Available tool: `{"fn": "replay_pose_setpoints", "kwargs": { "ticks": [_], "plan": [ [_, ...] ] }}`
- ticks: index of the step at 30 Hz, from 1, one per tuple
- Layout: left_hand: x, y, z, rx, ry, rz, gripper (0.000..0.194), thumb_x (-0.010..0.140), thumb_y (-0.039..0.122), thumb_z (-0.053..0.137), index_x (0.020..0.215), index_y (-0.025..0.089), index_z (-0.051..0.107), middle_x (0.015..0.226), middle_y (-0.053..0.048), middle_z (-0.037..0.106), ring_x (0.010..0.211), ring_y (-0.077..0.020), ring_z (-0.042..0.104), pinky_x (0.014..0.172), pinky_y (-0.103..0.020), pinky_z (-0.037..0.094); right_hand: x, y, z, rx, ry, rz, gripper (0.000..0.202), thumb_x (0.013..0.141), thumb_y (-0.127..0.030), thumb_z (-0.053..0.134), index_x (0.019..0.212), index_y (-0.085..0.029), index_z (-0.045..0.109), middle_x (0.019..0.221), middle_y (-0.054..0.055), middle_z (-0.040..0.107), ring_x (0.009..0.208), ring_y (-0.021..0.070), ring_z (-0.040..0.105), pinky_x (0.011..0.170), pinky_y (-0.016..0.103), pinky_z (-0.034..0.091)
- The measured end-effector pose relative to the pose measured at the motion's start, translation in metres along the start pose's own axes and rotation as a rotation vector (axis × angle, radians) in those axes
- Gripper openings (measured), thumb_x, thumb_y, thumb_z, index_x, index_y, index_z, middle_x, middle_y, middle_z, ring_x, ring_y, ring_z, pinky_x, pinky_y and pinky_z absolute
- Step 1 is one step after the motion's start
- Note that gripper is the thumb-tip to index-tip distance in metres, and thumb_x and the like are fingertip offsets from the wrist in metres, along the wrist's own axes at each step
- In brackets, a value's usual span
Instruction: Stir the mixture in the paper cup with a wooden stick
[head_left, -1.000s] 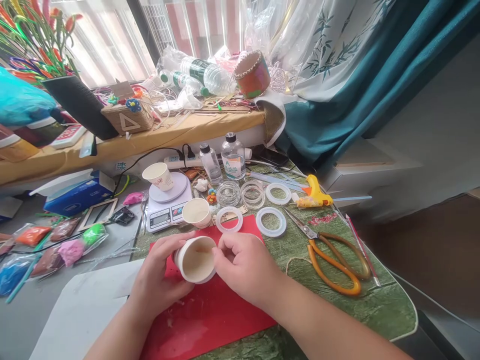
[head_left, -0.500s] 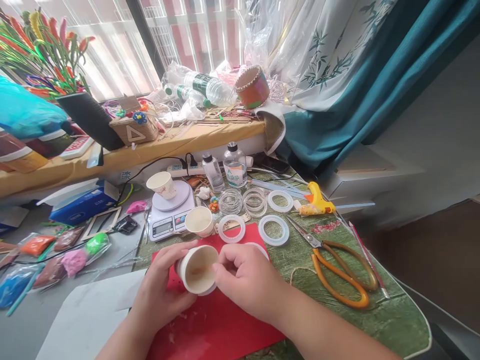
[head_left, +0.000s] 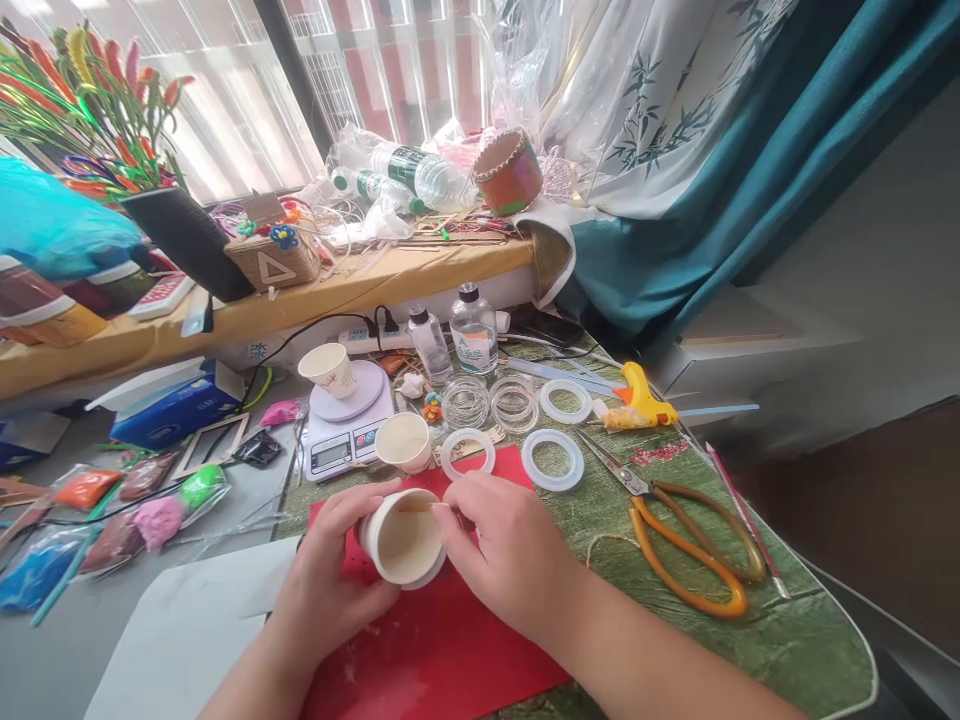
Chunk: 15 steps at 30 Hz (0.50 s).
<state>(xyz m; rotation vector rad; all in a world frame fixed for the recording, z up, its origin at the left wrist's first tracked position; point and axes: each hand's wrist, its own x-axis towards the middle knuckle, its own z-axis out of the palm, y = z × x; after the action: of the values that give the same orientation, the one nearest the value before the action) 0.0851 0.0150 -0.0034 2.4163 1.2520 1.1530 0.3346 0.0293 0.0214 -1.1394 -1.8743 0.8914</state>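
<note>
My left hand (head_left: 330,570) is wrapped around a white paper cup (head_left: 409,550), tilted so its mouth faces me. My right hand (head_left: 506,560) is closed in a pinch at the cup's right rim. Between its fingertips is what looks like a thin tan stick (head_left: 417,511), reaching into the cup; most of it is hidden by the fingers. Pale material coats the cup's inside. Beneath both hands lies a red sheet (head_left: 442,660). Just beyond stands a second paper cup (head_left: 403,442), and a third paper cup (head_left: 328,368) rests on a kitchen scale (head_left: 349,425).
Silicone ring molds (head_left: 553,460) and clear rings (head_left: 465,403) lie behind the red sheet. To the right are orange-handled scissors (head_left: 675,530), a yellow glue gun (head_left: 639,400) and a pencil (head_left: 746,520). Two clear bottles (head_left: 474,330) stand at the back. Bagged clay (head_left: 161,520) lies left.
The tan stick in the cup has shifted from the middle toward the upper rim. My right hand has turned slightly at the rim, while my left hand keeps its hold. The view has shifted slightly.
</note>
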Motion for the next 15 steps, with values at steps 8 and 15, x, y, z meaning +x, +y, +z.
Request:
{"fn": "replay_pose_setpoints", "kwargs": {
  "ticks": [8,15],
  "plan": [
    [-0.0002,0.0008,-0.0005,0.009,0.015,-0.013,0.061,0.088,0.020,0.079,0.145,0.030,0.058,0.135,-0.013,0.080,0.120,-0.0340,0.080,0.095,-0.049,0.069,-0.0018,-0.0029,0.0029,0.091,-0.045,0.010,0.036,0.101,-0.023,0.057,0.072,-0.024,0.037,0.065,-0.005,0.044,0.060,0.0134,0.041,0.061,0.030,0.026],
    [0.0002,0.0019,0.0006,0.025,0.013,-0.011,0.057,0.091,0.022,0.079,0.143,0.029,0.057,0.135,-0.014,0.079,0.122,-0.0320,0.080,0.097,-0.047,0.070,-0.0041,-0.0051,0.0025,0.145,-0.051,0.090,0.034,0.100,-0.026,0.057,0.071,-0.024,0.040,0.065,-0.005,0.047,0.060,0.0136,0.043,0.059,0.030,0.027]
  ]
}}
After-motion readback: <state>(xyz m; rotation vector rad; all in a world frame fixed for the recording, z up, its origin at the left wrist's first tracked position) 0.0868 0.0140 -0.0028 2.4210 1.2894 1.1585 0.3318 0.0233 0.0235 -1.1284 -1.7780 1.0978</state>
